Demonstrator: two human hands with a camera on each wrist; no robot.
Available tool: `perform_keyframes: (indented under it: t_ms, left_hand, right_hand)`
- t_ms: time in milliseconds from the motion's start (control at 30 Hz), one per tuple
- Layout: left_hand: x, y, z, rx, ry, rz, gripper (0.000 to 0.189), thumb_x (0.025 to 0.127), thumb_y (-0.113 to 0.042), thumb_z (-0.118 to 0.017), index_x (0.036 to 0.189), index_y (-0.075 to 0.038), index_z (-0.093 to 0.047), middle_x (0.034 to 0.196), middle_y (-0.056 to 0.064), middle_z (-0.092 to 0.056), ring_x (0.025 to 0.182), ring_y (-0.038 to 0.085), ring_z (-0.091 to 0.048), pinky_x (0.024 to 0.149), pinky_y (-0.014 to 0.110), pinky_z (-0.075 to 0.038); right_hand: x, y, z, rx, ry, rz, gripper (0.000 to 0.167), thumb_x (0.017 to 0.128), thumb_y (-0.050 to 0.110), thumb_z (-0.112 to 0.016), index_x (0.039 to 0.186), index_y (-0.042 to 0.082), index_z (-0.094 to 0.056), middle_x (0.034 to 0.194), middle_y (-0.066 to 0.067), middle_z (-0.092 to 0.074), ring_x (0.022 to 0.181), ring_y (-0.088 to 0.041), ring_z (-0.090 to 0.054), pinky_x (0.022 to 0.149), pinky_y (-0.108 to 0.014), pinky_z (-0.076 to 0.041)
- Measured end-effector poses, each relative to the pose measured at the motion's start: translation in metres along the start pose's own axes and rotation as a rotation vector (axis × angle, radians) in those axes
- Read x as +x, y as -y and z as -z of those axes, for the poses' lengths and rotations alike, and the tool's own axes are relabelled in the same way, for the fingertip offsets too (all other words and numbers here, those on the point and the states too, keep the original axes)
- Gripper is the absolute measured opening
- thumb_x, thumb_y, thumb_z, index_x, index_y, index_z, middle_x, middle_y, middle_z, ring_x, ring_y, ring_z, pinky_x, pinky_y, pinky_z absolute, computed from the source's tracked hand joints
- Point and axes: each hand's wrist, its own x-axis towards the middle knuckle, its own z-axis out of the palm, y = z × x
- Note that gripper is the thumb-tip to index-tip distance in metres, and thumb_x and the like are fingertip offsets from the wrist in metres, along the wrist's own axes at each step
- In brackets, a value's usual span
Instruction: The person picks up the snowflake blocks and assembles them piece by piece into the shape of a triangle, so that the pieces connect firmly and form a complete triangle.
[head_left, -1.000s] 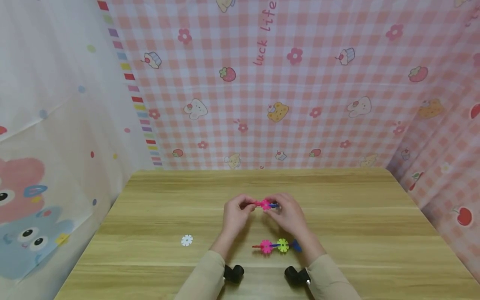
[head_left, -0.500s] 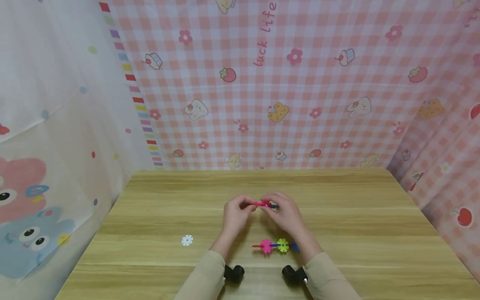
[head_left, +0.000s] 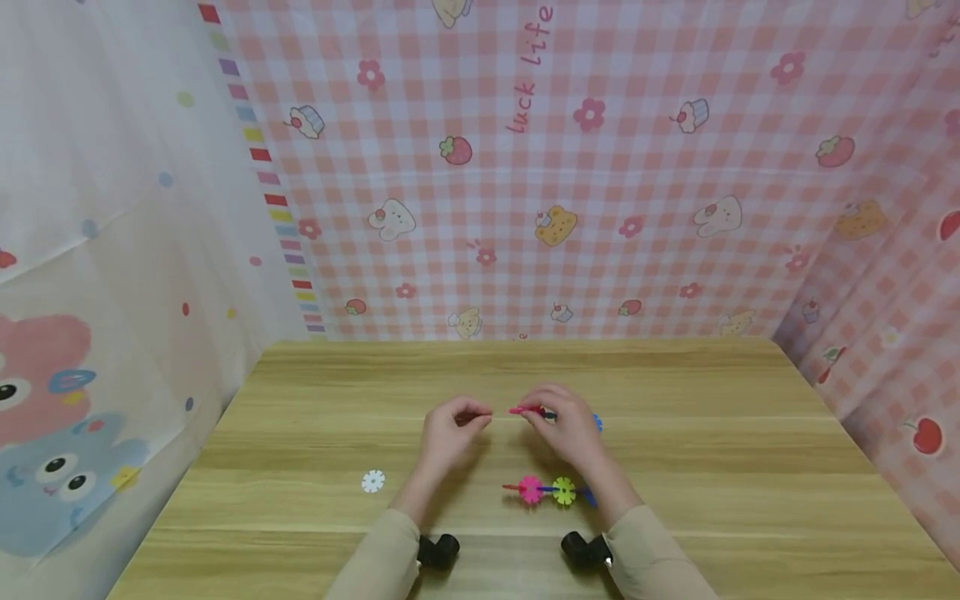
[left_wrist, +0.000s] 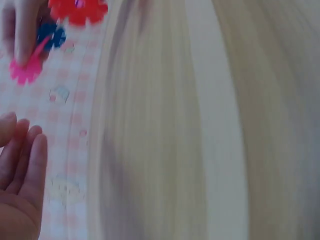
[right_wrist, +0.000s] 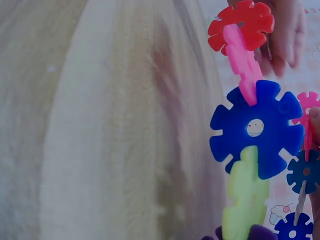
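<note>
My right hand [head_left: 564, 425] pinches a chain of snowflake building discs by its pink disc [right_wrist: 308, 105]. Down that chain come a dark teal disc [right_wrist: 304, 171], a whitish one seen edge-on and a blue disc [right_wrist: 294, 229]. Across a small gap, my left hand [head_left: 450, 433] holds nothing; its fingers look nearly straight in the left wrist view. On the table below the hands lies a second chain, with a pink disc [head_left: 531, 490] and a yellow-green disc [head_left: 564, 490]. The right forearm partly hides its blue end in the head view.
A single white snowflake disc [head_left: 373, 481] lies on the wooden table [head_left: 300, 417], left of the left arm. A pink checked cloth [head_left: 480, 192] hangs behind the table's far edge. Black wrist cameras sit at both cuffs.
My left hand has let go of the pink end of the held chain and moved left. The right hand keeps its chain, shifted slightly left. The chain on the table stays.
</note>
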Motion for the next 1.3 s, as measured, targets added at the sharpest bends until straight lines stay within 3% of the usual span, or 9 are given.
perform_keyframes:
  t_ms: [267, 600, 767, 1033, 1300]
  left_hand:
    - [-0.010, 0.011, 0.050, 0.027, 0.043, 0.069, 0.007, 0.084, 0.003, -0.075, 0.089, -0.003, -0.075, 0.087, 0.007, -0.073, 0.079, 0.016, -0.066, 0.073, 0.024, -0.053]
    - [-0.024, 0.030, 0.114, 0.060, 0.088, 0.129, 0.017, 0.087, -0.002, -0.074, 0.103, 0.002, -0.071, 0.099, 0.011, -0.072, 0.088, 0.017, -0.067, 0.079, 0.024, -0.054]
    - [-0.033, 0.040, 0.141, 0.051, 0.157, 0.137, 0.023, 0.088, -0.002, -0.073, 0.110, 0.004, -0.069, 0.104, 0.014, -0.071, 0.091, 0.017, -0.066, 0.082, 0.024, -0.053]
    - [-0.046, 0.052, 0.169, 0.057, 0.290, 0.090, 0.037, 0.086, -0.003, -0.074, 0.120, 0.007, -0.064, 0.115, 0.020, -0.068, 0.104, 0.031, -0.066, 0.092, 0.026, -0.050]
    - [-0.053, 0.057, 0.181, 0.225, 0.401, 0.086, 0.046, 0.082, -0.019, -0.081, 0.124, -0.005, -0.067, 0.127, 0.010, -0.065, 0.122, 0.029, -0.054, 0.106, 0.043, -0.039]
  right_hand:
    - [-0.002, -0.002, 0.000, 0.005, 0.006, -0.019, 0.008, 0.083, 0.005, -0.079, 0.088, 0.011, -0.076, 0.097, -0.001, -0.071, 0.094, -0.019, -0.066, 0.086, -0.038, -0.055]
    - [-0.004, -0.004, 0.002, -0.002, -0.005, -0.012, 0.010, 0.083, 0.005, -0.080, 0.088, 0.011, -0.076, 0.097, 0.000, -0.071, 0.093, -0.019, -0.066, 0.083, -0.038, -0.055]
    - [-0.004, -0.004, 0.002, -0.002, -0.009, -0.017, 0.009, 0.083, 0.006, -0.080, 0.088, 0.012, -0.076, 0.097, 0.001, -0.071, 0.094, -0.018, -0.066, 0.083, -0.037, -0.055]
    - [-0.004, -0.004, 0.003, -0.001, -0.008, -0.025, 0.009, 0.083, 0.005, -0.080, 0.088, 0.012, -0.076, 0.097, 0.001, -0.071, 0.093, -0.018, -0.066, 0.083, -0.037, -0.055]
    - [-0.004, -0.003, 0.003, 0.003, -0.008, -0.020, 0.009, 0.083, 0.004, -0.079, 0.089, 0.010, -0.076, 0.097, -0.001, -0.071, 0.093, -0.019, -0.066, 0.083, -0.038, -0.055]
